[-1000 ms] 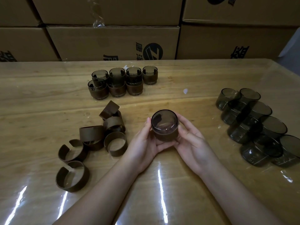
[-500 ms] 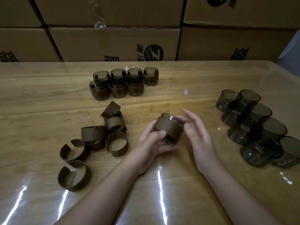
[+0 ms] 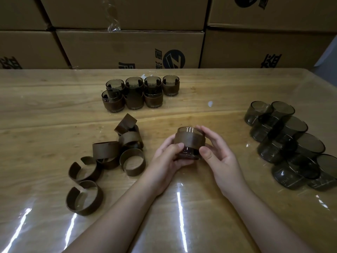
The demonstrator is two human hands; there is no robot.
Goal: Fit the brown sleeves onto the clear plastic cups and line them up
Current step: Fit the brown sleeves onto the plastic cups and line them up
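**Both hands hold a sleeved cup over the table**

Far to the left of the left hand, loose brown sleeves point(image 3: 107, 157) lie in a scattered heap on the wooden table point(image 3: 36, 115). They are split rings: some lie flat with the gap showing, and some lean on their neighbours. The nearest one point(image 3: 132, 164) lies just beside the left hand's knuckles.

Beyond that heap, and up and left of both hands, stands a group of finished cups point(image 3: 140, 93) already wearing sleeves, set in two close rows with one more at the right end.

The left hand point(image 3: 166, 161) curls round the left side of the held cup point(image 3: 189, 142), thumb pressed on the front of its brown sleeve, fingers wrapped behind. The cup is upright, or very nearly so, rim up, and the sleeve circles its upper part while the dark clear base shows below. Whether the base touches the table is hard to tell in this dim light.

The right hand point(image 3: 221, 157) grips the cup's right side, its thumb on the sleeve's lower edge and its fingers curved over the far rim.

Well to the right of the right hand, bare clear cups point(image 3: 284, 141) lie on their sides in an overlapping cluster. Stacked cardboard boxes point(image 3: 127, 46) stand behind the table.
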